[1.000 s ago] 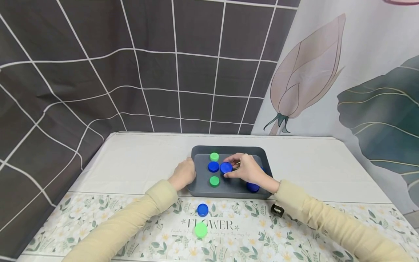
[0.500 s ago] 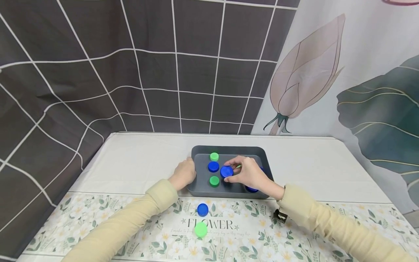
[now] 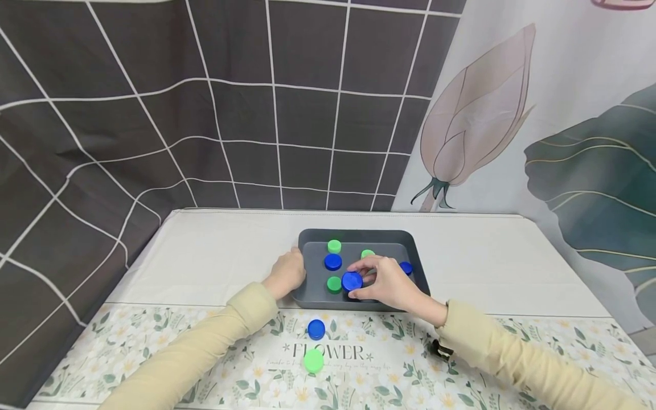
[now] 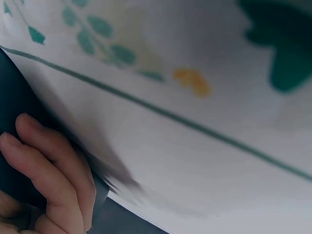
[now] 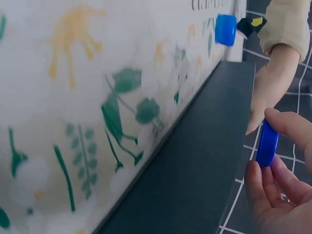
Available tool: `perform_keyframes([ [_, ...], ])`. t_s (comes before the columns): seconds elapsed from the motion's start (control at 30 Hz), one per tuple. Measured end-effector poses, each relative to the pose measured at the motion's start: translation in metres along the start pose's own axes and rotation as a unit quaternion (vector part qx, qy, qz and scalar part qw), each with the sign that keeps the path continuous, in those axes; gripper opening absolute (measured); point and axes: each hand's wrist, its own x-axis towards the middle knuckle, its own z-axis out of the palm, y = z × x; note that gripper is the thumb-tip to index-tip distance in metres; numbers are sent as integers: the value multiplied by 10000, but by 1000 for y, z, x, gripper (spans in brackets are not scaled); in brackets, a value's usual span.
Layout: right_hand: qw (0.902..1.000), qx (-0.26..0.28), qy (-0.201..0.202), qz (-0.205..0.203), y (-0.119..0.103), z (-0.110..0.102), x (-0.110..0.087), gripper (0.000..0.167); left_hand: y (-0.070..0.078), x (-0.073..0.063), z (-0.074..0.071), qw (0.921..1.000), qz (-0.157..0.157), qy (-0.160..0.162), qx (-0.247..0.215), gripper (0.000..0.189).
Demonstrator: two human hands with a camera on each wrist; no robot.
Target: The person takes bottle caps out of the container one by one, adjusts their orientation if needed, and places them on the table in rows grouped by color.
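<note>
A dark grey tray (image 3: 359, 233) holds several green and blue bottle caps. My left hand (image 3: 287, 273) grips its left edge; in the left wrist view the curled fingers (image 4: 53, 170) lie against the tray wall. Between thumb and fingers, my right hand (image 3: 386, 283) pinches a larger blue cap (image 3: 351, 282) over the near middle of the tray. The right wrist view has this cap (image 5: 267, 145) edge-on, above the tray rim. Close to its left is a green cap (image 3: 333, 285). Behind are a blue cap (image 3: 332, 262) and a light green cap (image 3: 334, 246).
Another green cap (image 3: 367, 253) and a blue cap (image 3: 405, 267) sit in the tray's right half, around the right hand. In front of the tray, a blue cap (image 3: 316, 329) and a light green cap (image 3: 314, 360) lie on the flowered cloth (image 3: 389, 378).
My right hand has brought the pinched blue cap toward the tray's near side, beside the green cap. A green cap behind the hand now shows. The left hand stays at the tray edge.
</note>
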Motion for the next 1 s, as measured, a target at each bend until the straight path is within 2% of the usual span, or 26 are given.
perform_keyframes([
  [0.63,9994,200,-239,-177,-11,10,-18,42,0,-2,0,10000,40,38,-40,27],
  [1.0,9973,314,-575,-325,-17,25,-26,39,-1,-2,0,9999,138,85,-40,24],
])
